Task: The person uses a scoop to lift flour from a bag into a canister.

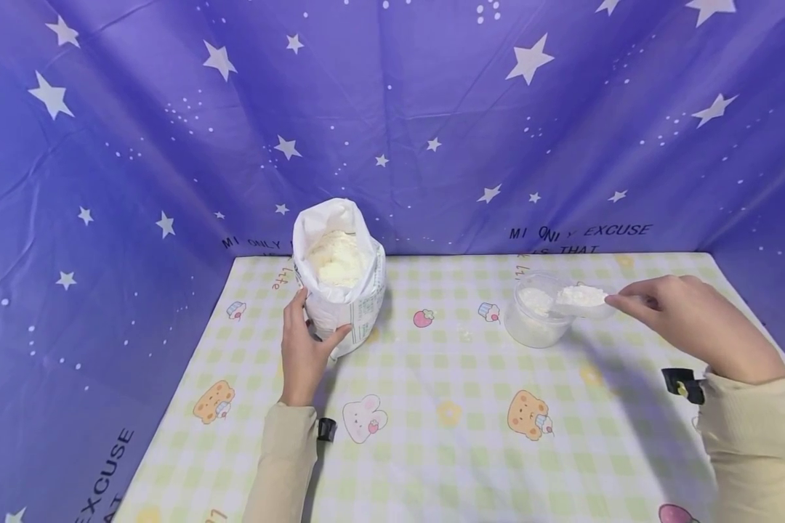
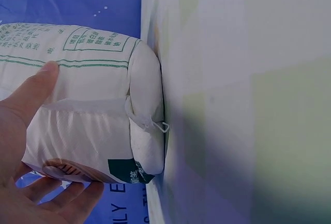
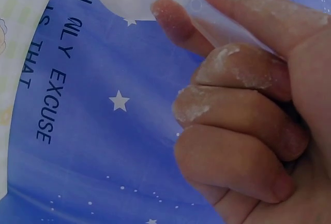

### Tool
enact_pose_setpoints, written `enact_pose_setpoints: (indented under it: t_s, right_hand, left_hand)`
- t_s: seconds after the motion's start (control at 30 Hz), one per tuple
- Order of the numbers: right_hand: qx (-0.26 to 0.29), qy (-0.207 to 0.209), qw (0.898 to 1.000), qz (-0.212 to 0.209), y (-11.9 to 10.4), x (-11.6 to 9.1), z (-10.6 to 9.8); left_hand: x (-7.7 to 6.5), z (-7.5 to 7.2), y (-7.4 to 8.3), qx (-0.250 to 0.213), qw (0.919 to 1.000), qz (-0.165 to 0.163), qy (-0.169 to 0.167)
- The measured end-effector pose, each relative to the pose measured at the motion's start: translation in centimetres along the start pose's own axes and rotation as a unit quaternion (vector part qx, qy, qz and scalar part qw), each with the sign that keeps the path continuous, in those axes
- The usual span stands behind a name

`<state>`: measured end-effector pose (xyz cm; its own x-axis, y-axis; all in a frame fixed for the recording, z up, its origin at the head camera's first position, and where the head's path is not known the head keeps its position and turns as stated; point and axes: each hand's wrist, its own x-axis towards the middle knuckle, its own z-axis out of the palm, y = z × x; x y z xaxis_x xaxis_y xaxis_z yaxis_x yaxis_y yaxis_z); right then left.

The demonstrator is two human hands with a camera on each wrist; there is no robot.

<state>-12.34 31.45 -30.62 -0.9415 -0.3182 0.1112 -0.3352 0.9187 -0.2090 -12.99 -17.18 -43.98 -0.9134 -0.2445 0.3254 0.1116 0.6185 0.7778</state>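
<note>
My left hand holds the near side of a white flour bag, thumb on one face and fingers round the other. The bag stands upright with its top open, showing pale flour inside. Green print covers the bag in the left wrist view. With thumb and forefinger, my right hand pinches the handle of a clear scoop heaped with flour. The scoop's front end overlaps the rim of a round clear plastic tub, which has some flour in it. White powder coats the right fingers.
A checked cloth with cartoon prints covers the table. Blue star-patterned curtain hangs behind the table and along its sides. The bag stands close to the back edge, left of the tub.
</note>
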Motion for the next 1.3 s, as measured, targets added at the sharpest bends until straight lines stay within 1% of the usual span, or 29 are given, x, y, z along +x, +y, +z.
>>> enact_pose_setpoints:
  t_s: [0.23,0.43,0.6,0.77,1.03,1.17,1.3]
  right_hand:
    - [-0.028,-0.015,0.999,0.000,-0.4,0.6,-0.1]
    - [-0.033,-0.032,0.999,0.008,-0.5,0.7,-0.3]
    - [-0.042,-0.022,0.999,-0.010,-0.4,0.7,-0.4]
    - [-0.045,-0.018,0.999,-0.020,-0.6,1.1,-0.5]
    - [-0.060,-0.056,0.996,-0.030,-0.9,2.3,-0.9]
    - [-0.059,-0.075,0.995,-0.028,-1.0,2.8,-1.1]
    - [-0.058,-0.084,0.994,-0.026,-1.1,3.1,-1.3]
  left_hand:
    - [0.0,0.0,-0.1,0.002,1.0000,0.002,0.002]
    - [0.0,-0.1,-0.1,0.003,1.0000,0.003,0.001]
    - [0.0,-0.1,0.1,0.003,1.0000,0.002,-0.004]
    - [0.0,-0.1,-0.1,0.001,1.0000,0.009,0.002]
    - [0.1,-0.2,-0.1,0.002,0.9998,0.018,0.006]
    - [0.1,-0.1,-0.2,0.004,0.9998,0.017,0.006]
    - [0.2,-0.1,-0.2,0.005,0.9999,0.014,0.006]
